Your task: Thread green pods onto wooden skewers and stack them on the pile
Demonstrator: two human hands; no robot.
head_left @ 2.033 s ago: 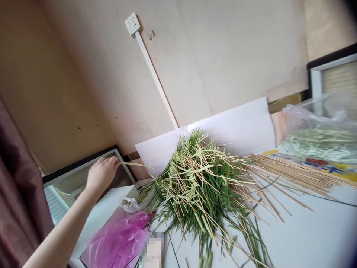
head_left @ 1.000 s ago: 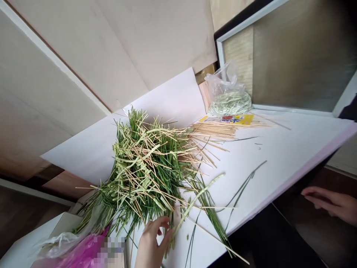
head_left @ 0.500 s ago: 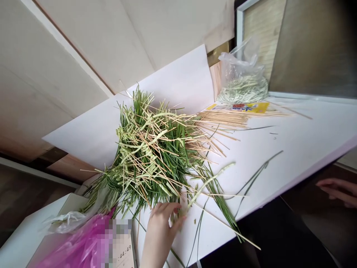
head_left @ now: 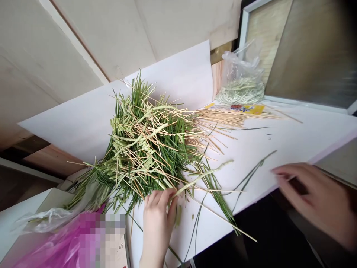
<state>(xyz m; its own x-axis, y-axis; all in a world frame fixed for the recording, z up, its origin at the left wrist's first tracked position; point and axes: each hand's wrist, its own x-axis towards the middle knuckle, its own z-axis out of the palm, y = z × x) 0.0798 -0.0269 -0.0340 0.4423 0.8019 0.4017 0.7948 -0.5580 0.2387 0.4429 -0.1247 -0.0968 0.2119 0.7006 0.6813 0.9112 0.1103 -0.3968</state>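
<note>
My left hand is at the near edge of the pile, its thumb and fingers closed around the lower end of a pale green stem. That stem slants up to the right across the white tabletop. My right hand is held beyond the table's right edge, slightly blurred, thumb and index finger apart with nothing visible between them. Behind my left hand rises a heap of green chive-like stalks, with thin bamboo skewers and pale folded stems lying over it. Loose green blades trail toward the front edge.
Loose bamboo skewers lie right of the heap. A clear plastic bag of pale cut pieces stands behind them by a framed panel. At left are a pink plastic bag and a box. A white board leans against the wall.
My left hand has moved up slightly and closed on the end of the pale stem. My right hand has come in from the right edge toward the table. The view has shifted a little.
</note>
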